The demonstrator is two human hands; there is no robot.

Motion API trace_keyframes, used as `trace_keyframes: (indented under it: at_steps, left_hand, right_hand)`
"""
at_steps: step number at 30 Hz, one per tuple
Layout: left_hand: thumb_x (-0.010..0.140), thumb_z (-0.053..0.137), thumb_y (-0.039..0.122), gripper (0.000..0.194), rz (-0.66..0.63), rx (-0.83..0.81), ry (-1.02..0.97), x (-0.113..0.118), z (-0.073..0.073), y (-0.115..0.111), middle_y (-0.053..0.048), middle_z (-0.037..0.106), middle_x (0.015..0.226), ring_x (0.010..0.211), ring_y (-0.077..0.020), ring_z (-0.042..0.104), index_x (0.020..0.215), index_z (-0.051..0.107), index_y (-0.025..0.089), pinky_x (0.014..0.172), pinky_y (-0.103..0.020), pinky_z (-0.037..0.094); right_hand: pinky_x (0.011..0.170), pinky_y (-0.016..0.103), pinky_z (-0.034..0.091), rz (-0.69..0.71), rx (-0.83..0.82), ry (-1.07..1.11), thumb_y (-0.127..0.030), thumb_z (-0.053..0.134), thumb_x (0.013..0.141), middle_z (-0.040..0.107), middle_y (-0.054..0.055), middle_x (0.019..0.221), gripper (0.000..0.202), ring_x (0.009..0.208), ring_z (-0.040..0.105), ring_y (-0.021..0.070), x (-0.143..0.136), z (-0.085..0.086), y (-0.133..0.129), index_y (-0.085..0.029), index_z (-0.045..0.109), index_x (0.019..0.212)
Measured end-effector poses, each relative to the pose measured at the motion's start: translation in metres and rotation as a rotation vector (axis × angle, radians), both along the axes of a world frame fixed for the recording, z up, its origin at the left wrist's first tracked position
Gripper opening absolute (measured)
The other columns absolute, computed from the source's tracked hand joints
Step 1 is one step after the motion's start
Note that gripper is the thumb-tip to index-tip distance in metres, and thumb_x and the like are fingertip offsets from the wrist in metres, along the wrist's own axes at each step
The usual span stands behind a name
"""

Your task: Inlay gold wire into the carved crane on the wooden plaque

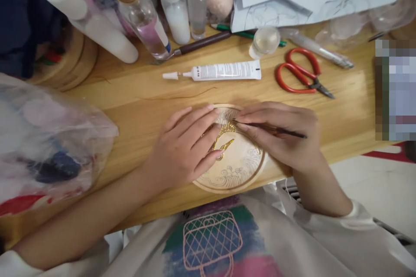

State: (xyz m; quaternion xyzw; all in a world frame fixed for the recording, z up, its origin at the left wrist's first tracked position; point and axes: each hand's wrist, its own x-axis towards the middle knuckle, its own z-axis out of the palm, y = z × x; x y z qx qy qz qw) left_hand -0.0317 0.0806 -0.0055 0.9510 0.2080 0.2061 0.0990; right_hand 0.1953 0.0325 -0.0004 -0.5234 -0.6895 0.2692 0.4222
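shirt front (211, 242) is seen nearest the camera, just below the round panel (242, 153), which is set between both hands at the near edge of the table (139, 114), presumably for close, steady work. plastic bag (48, 134) is parked well left of the panel, likely for elbow room. bottles (146, 26) are stood beyond the panel, to its left, probably out of the way. left hand (182, 147) is laid palm down over the panel's left side, fingers slightly spread, likely so it can't slide or turn. white tube (227, 71) is laid just beyond the panel, nozzle pointing left; whether it's capped can't be told. gold trim (229, 127) is seen on the panel's upper half, partly covered by the left fingers. small pot (266, 41) is placed beyond the panel, to its right, probably within easy reach. dark tool (297, 134) is pinched near its tip by thumb and fingers of the right hand (286, 123) over the panel's upper right, probably for fine control; tip contact can't be confirmed. scissors (312, 85) are laid beyond and right of the panel, handles turned left, apparently for quick pickup.
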Motion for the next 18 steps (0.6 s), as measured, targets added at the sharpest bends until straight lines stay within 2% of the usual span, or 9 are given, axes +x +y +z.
trace_keyframes:
  at_steps: [5,13,18]
  left_hand:
    - [0.095,0.054,0.034,0.028,-0.004,-0.027,-0.013,0.0002,-0.0009,0.0005,-0.017,0.067,0.128,0.125,-0.0316,0.061,0.116,0.062,0.016,0.099,-0.048,0.053]
    - [0.096,0.054,0.036,0.032,-0.018,0.020,0.023,0.0002,-0.0008,0.0010,-0.020,0.067,0.124,0.123,-0.0336,0.062,0.116,0.063,0.013,0.095,-0.048,0.054]
    - [0.094,0.058,0.035,0.034,-0.029,-0.016,0.044,0.0007,-0.0008,0.0012,-0.023,0.064,0.127,0.125,-0.0367,0.059,0.120,0.063,0.012,0.096,-0.051,0.054]
  right_hand:
    - [0.076,0.033,0.064,-0.020,-0.039,-0.015,-0.018,0.072,0.084,0.079,-0.003,0.095,0.017,0.085,0.075,0.0177,-0.0013,-0.0011,-0.0016,-0.032,0.075,0.093]
    - [0.077,0.031,0.063,-0.005,-0.007,-0.024,-0.016,0.072,0.084,0.078,-0.002,0.096,0.020,0.086,0.074,0.0164,-0.0003,-0.0010,-0.0018,-0.031,0.075,0.097]
    - [0.078,0.030,0.063,0.001,-0.001,-0.038,-0.015,0.072,0.083,0.078,-0.003,0.097,0.022,0.088,0.074,0.0160,-0.0005,-0.0010,-0.0018,-0.031,0.074,0.098]
